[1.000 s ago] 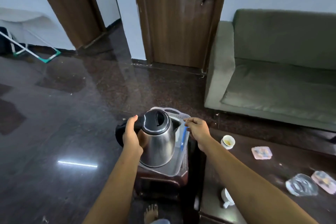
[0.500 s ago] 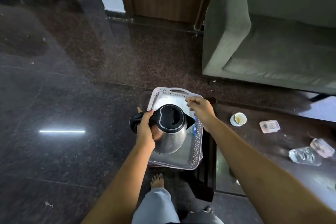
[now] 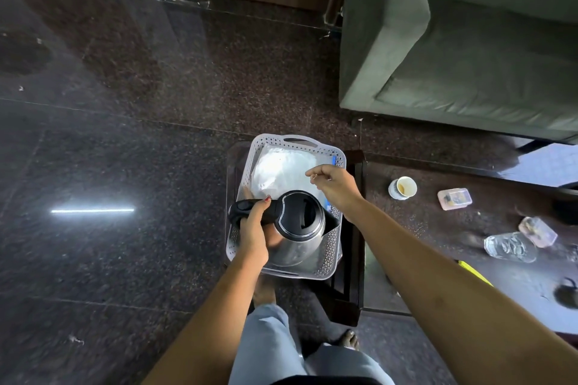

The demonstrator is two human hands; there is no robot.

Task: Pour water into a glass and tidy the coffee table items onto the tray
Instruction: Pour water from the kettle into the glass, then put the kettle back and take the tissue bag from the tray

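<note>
Left hand point(image 3: 251, 233) grips kettle point(image 3: 297, 228) handle over tray point(image 3: 327, 247); right hand point(image 3: 336, 186) fingers pinched, contents unclear. Glass point(image 3: 509, 246), cup point(image 3: 403, 187), two containers point(image 3: 454, 198) untidied on worktop point(image 3: 422, 247); pouring likely pending.

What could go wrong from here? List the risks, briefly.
1. The left hand grips the kettle by its handle alone over the tray; if it tips, water may spill onto the white bag.
2. The tray sits on a small stand, overhanging its edges; a knock could slide it off.
3. The glass lies on its side on the coffee table and could roll.
</note>
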